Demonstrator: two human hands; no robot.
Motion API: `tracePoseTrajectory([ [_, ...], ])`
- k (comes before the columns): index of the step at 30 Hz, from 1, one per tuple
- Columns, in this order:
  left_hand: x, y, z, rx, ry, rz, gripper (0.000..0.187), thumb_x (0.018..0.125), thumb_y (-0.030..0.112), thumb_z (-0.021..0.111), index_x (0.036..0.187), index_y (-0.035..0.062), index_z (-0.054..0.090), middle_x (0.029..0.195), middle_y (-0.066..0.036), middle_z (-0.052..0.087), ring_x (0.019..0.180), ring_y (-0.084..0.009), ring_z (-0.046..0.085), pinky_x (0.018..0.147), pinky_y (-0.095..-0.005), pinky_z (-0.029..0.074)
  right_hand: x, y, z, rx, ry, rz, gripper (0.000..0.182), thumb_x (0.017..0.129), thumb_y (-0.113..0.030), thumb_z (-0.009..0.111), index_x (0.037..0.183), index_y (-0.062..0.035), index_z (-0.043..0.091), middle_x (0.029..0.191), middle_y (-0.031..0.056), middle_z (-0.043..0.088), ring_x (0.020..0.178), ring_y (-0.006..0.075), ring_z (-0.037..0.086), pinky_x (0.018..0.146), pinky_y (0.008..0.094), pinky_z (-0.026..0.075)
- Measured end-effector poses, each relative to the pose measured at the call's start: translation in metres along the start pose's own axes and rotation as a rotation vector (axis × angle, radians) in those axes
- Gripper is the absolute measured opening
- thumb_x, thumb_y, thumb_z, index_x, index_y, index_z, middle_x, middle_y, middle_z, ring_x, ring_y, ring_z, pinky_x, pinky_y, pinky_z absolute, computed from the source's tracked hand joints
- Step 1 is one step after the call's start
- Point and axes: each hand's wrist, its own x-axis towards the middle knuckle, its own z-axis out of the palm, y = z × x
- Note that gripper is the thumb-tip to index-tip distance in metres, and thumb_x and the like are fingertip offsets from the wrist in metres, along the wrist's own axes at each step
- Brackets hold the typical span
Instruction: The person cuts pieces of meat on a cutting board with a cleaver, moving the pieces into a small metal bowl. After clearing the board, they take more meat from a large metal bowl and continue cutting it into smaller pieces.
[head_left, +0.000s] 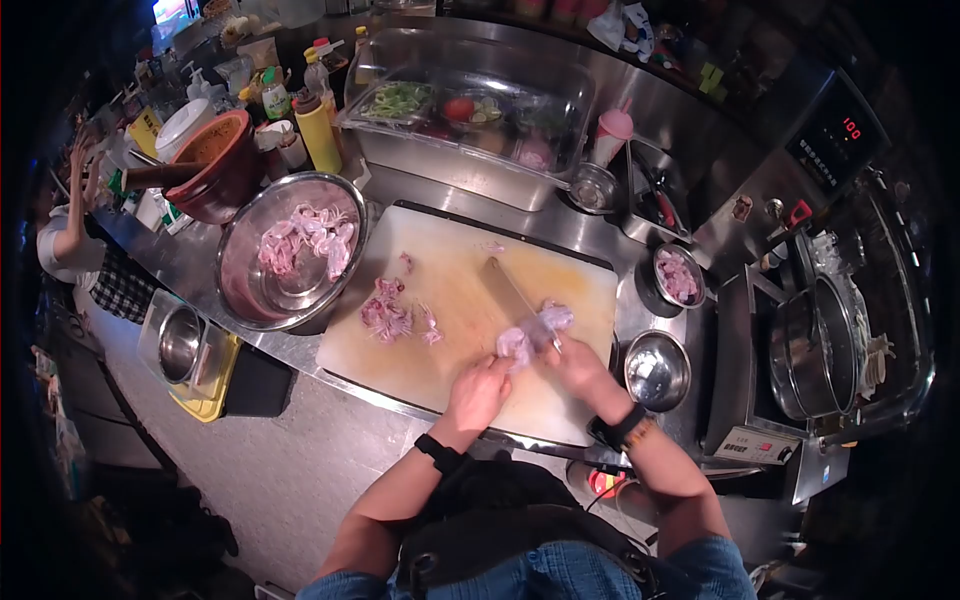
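My right hand (580, 370) grips a kitchen knife (514, 293) by its handle, with the blade pointing up and left across the white cutting board (460, 370). The fingers of my left hand (478, 392) are closed on a pale pink raw meat piece (514, 347), close beside the blade. On the other side of the blade lies another pale raw piece (556, 316). Farther left on the board sits a pile of pinkish scraps (385, 312) with thin strands. A large steel bowl (240, 290) at the board's left holds more raw pieces (310, 240).
Right of the board stand a small steel bowl (657, 372) and a bowl of cut pink pieces (678, 277). Behind it is a clear-lidded food container (465, 90). A red-brown mortar (225, 155) and bottles crowd the back left. Another person (75, 245) stands far left.
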Motion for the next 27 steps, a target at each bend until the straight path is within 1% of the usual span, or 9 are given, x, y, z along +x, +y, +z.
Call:
tracePoseTrajectory([
  [9, 0.007, -0.008, -0.002, -0.066, 0.045, 0.055, 0.021, 0.079, 0.008, 0.063, 0.099, 0.0038, 0.069, 0.085, -0.016, 0.068, 0.078, -0.0317, 0.066, 0.073, -0.0416, 0.054, -0.039, -0.035, -0.027, -0.060, -0.130, 0.249, 0.026, 0.096, -0.022, 0.051, 0.111, -0.0016, 0.052, 0.074, 0.0260, 0.063, 0.072, 0.0456, 0.061, 0.064, 0.0521, 0.049],
  [10, 0.007, -0.008, -0.004, -0.069, 0.041, 0.062, 0.020, 0.079, 0.009, 0.063, 0.097, 0.0036, 0.069, 0.084, -0.016, 0.068, 0.077, -0.0316, 0.066, 0.072, -0.0415, 0.054, -0.047, -0.029, -0.028, -0.009, -0.081, 0.207, 0.024, 0.097, -0.022, 0.051, 0.108, -0.0016, 0.053, 0.067, 0.0223, 0.060, 0.064, 0.0398, 0.062, 0.060, 0.0480, 0.049],
  [13, 0.005, -0.005, -0.006, -0.068, 0.018, 0.058, 0.017, 0.079, 0.009, 0.062, 0.094, 0.0037, 0.069, 0.083, -0.016, 0.068, 0.077, -0.0320, 0.066, 0.072, -0.0415, 0.053, -0.044, -0.024, -0.040, 0.399, -0.214, 0.579, 0.024, 0.098, -0.024, 0.052, 0.105, -0.0017, 0.054, 0.063, 0.0174, 0.056, 0.059, 0.0309, 0.061, 0.058, 0.0421, 0.049],
  [14, 0.003, -0.005, -0.006, -0.059, -0.001, 0.038, 0.017, 0.080, 0.009, 0.063, 0.094, 0.0041, 0.069, 0.083, -0.016, 0.068, 0.077, -0.0324, 0.066, 0.072, -0.0416, 0.053, -0.040, -0.024, -0.040, 0.485, -0.179, 0.574, 0.024, 0.100, -0.025, 0.051, 0.102, -0.0017, 0.055, 0.060, 0.0104, 0.052, 0.054, 0.0196, 0.057, 0.053, 0.0349, 0.046],
  [17, -0.001, -0.008, -0.003, -0.053, -0.005, 0.027, 0.015, 0.080, 0.010, 0.063, 0.093, 0.0046, 0.070, 0.082, -0.015, 0.068, 0.077, -0.0330, 0.066, 0.072, -0.0418, 0.053, -0.025, -0.038, -0.046, 0.387, 0.052, 0.324, 0.021, 0.102, -0.022, 0.048, 0.103, -0.0018, 0.052, 0.057, -0.0014, 0.047, 0.042, 0.0072, 0.045, 0.041, 0.0259, 0.038],
  [18, -0.002, -0.008, -0.002, -0.058, 0.002, 0.030, 0.015, 0.080, 0.011, 0.063, 0.093, 0.0047, 0.070, 0.081, -0.015, 0.068, 0.077, -0.0330, 0.066, 0.072, -0.0419, 0.053, -0.020, -0.038, -0.051, 0.344, 0.129, 0.216, 0.019, 0.102, -0.020, 0.048, 0.104, -0.0013, 0.052, 0.058, -0.0008, 0.047, 0.043, 0.0073, 0.046, 0.041, 0.0249, 0.038],
  [22, -0.003, -0.006, -0.004, -0.057, 0.015, 0.033, 0.016, 0.080, 0.012, 0.064, 0.093, 0.0049, 0.070, 0.081, -0.016, 0.068, 0.075, -0.0331, 0.066, 0.070, -0.0422, 0.053, -0.020, -0.077, -0.070, 0.348, 0.279, 0.238, 0.013, 0.098, -0.016, 0.052, 0.103, -0.0045, 0.051, 0.067, 0.0208, 0.058, 0.054, 0.0359, 0.058, 0.051, 0.0416, 0.045],
  [23, -0.002, -0.006, -0.004, -0.068, 0.024, 0.035, 0.016, 0.080, 0.012, 0.064, 0.093, 0.0051, 0.070, 0.080, -0.016, 0.068, 0.074, -0.0333, 0.066, 0.070, -0.0423, 0.053, -0.022, -0.071, -0.058, 0.113, 0.184, 0.221, 0.015, 0.097, -0.017, 0.051, 0.107, -0.0055, 0.052, 0.072, 0.0241, 0.061, 0.064, 0.0410, 0.062, 0.056, 0.0463, 0.047],
  [27, -0.005, -0.009, -0.010, -0.045, 0.003, 0.017, 0.017, 0.078, 0.011, 0.064, 0.093, 0.0064, 0.071, 0.082, -0.015, 0.069, 0.074, -0.0323, 0.067, 0.069, -0.0421, 0.054, -0.039, -0.044, -0.025, -0.067, -0.155, 0.265, 0.027, 0.096, -0.024, 0.050, 0.115, -0.0049, 0.053, 0.076, 0.0282, 0.062, 0.077, 0.0441, 0.063, 0.068, 0.0520, 0.049],
])
